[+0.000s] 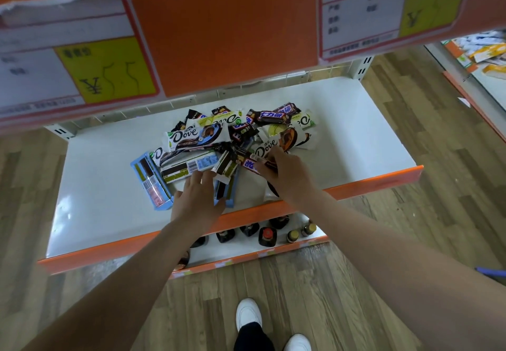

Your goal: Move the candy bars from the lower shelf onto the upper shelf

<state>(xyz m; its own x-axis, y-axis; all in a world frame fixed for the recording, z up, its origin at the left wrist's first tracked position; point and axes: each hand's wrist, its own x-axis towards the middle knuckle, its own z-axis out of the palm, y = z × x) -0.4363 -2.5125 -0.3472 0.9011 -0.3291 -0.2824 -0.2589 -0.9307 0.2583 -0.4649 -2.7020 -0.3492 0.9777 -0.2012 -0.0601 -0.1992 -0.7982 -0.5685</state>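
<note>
Below, glossy crinkled candy bars [235,137] are lying heaped on the smooth white lower shelf [356,131]. At the heap's near edge, the left hand [198,197] is resting with fingers spread on flat wrappers; the right hand [287,175] is pinching a dark bar. One white wrapper is reading "Dove" [195,135].

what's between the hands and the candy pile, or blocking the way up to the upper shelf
Nothing visible separates them: both hands, left hand and right hand, already rest on the candy bars on the lower shelf. The upper shelf's orange front edge overhangs the pile, so bars must come forward around it.
</note>
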